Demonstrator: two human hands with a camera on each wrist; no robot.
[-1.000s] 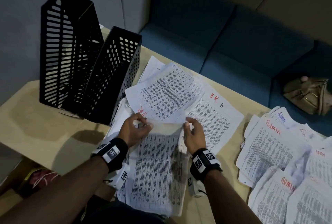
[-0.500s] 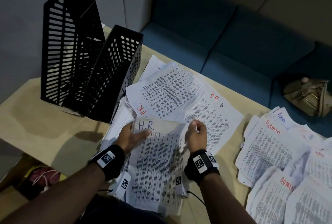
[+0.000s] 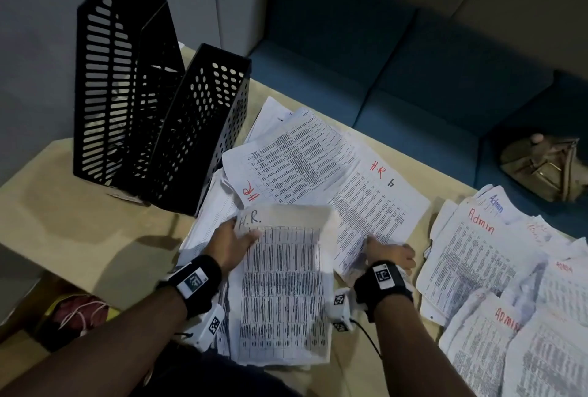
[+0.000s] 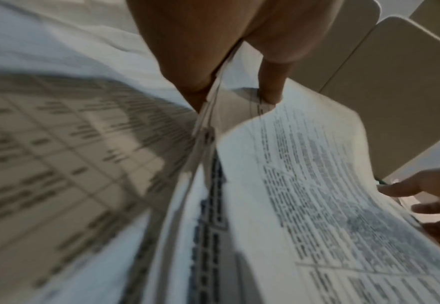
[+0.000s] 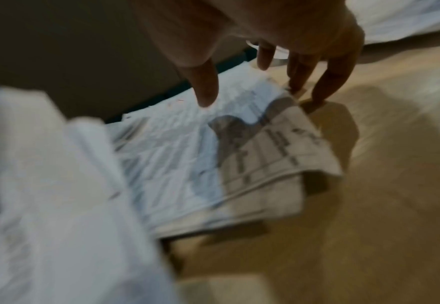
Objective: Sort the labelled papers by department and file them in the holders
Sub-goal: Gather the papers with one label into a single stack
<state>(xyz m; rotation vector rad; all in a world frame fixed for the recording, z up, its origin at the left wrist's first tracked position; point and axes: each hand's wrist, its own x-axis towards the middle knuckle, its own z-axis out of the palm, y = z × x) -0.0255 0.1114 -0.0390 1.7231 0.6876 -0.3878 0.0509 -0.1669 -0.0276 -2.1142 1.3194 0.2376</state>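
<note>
My left hand [image 3: 234, 239] pinches the upper left edge of a printed sheet headed "H.R." [image 3: 283, 285], thumb on top; the left wrist view shows thumb and fingers [image 4: 270, 90] clamping several sheets [image 4: 317, 195]. My right hand [image 3: 393, 256] is off that sheet, with fingers stretched down onto the near right edge of the spread HR pile [image 3: 359, 193]. In the right wrist view the right hand [image 5: 265, 86] has its straight fingertips [image 5: 298, 82] touching the corner of a paper stack [image 5: 239, 164]. Two black perforated holders [image 3: 127, 88] [image 3: 197, 129] stand at the table's back left.
An Admin pile [image 3: 477, 253] covers the right of the beige table [image 3: 79, 221]. A blue sofa [image 3: 413, 78] runs behind the table, with a tan bag [image 3: 544, 167] on it. A bag with red contents [image 3: 76, 317] sits on the floor at lower left.
My right hand has let go of the H.R. sheet's top edge and moved right to the edge of the HR pile. The left hand keeps hold of the sheet, whose heading now shows.
</note>
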